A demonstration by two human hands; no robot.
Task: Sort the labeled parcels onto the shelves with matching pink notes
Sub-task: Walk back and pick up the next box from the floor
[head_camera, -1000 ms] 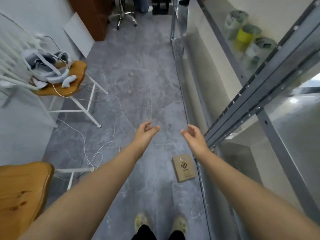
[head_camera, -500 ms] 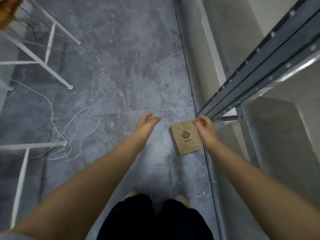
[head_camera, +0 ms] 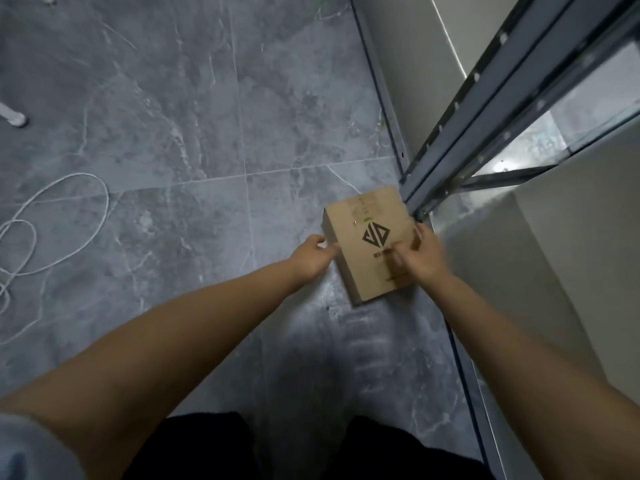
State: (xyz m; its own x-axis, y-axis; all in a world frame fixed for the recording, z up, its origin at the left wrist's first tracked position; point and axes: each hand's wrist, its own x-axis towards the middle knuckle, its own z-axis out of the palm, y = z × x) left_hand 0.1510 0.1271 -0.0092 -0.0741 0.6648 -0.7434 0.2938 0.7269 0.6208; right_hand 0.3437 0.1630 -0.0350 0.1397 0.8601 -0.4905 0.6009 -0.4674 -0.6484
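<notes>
A flat brown cardboard parcel (head_camera: 367, 221) with a black diamond logo lies on the grey marble floor, right against the foot of the metal shelf frame (head_camera: 485, 109). My left hand (head_camera: 311, 259) presses against the parcel's left edge. My right hand (head_camera: 423, 258), motion-blurred, closes over its right side, thumb on top and fingers at the edge. The parcel rests flat on the floor between both hands. Its label is too faint to read, and no pink note is in sight.
The shelf's grey upright and rails run diagonally at the right, with pale shelf boards (head_camera: 571, 258) beside and below. A loose white cable (head_camera: 69, 220) coils on the floor at the left. A white chair foot (head_camera: 15, 117) stands at the far left.
I have bent down toward the floor, so the parcel looks larger. Both hands dropped from open in the air to the parcel's two sides.
</notes>
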